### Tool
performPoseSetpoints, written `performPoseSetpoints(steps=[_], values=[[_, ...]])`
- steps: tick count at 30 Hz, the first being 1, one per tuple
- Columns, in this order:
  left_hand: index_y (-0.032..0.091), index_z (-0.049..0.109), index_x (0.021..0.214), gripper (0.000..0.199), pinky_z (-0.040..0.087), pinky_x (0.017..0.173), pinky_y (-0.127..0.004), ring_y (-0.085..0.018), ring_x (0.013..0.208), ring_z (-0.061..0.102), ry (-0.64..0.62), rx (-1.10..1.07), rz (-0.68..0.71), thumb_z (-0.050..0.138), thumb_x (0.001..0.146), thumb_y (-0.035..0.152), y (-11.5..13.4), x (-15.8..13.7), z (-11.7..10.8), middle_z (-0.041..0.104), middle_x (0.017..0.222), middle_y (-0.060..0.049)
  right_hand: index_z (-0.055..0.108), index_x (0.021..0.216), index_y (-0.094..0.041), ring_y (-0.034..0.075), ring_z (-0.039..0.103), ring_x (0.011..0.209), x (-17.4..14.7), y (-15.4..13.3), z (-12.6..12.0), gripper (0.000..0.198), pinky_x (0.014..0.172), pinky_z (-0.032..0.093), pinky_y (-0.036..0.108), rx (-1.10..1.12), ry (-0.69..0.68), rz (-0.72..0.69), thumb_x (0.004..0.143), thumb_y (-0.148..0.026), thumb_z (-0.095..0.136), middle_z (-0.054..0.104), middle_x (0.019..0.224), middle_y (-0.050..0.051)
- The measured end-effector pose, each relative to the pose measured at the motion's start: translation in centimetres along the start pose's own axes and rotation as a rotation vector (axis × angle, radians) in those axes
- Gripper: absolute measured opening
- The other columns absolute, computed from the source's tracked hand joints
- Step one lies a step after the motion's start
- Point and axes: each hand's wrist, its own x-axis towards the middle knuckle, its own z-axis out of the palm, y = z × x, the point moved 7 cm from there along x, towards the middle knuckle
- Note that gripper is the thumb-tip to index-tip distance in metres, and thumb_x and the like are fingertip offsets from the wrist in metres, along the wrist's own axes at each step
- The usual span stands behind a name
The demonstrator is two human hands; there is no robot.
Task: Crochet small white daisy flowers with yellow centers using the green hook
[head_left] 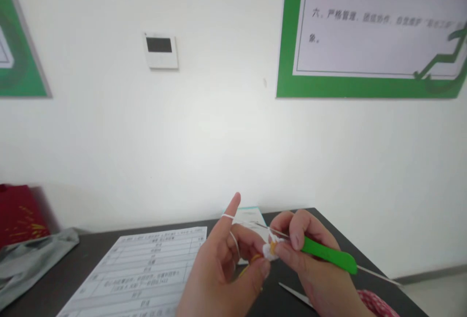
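Observation:
A small white and yellow crochet piece (269, 251) is pinched between the thumb and fingers of my left hand (228, 263). White yarn (228, 216) loops over my raised left index finger and around the other fingers. In my right hand (314, 258) is a crochet hook (330, 255) with a flat green handle. Its thin metal shaft points left, at the top of the crochet piece, where a white strand rises to it. My right fingertips touch the piece too. A thin pale rod or strand sticks out past the handle's right end.
On the dark table (95, 253) lie a printed sheet (146, 278), a small white card (251, 214) and a pointed metal blade (295, 294) partly under my right hand. A grey cloth or bag (40, 258) and a red bag (22, 214) are at left. A white wall stands behind.

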Motion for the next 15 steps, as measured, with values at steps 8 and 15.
performPoseSetpoints(steps=[8, 15], values=[[0.026, 0.048, 0.146, 0.066, 0.056, 0.086, -0.032, -0.016, 0.076, 0.066, 0.115, 0.283, 0.238, 0.066, 0.082, 0.026, 2.2, -0.5, -2.7, 0.066, 0.074, 0.004, 0.056, 0.065, -0.022, 0.011, 0.055, 0.063, 0.9, 0.5, 3.3, 0.033, 0.059, 0.044, 0.022, 0.117, 0.005, 0.071, 0.069, -0.025, 0.088, 0.061, 0.070, -0.004], [0.029, 0.060, 0.132, 0.048, 0.055, 0.089, -0.033, -0.017, 0.077, 0.067, 0.227, 0.540, 0.327, 0.066, 0.084, 0.031, 2.9, -0.9, -4.0, 0.067, 0.073, 0.004, 0.056, 0.063, -0.022, 0.011, 0.056, 0.063, 0.2, 1.2, 3.7, 0.034, 0.060, 0.045, 0.022, 0.154, 0.059, 0.141, 0.065, -0.025, 0.090, 0.063, 0.070, -0.003]])
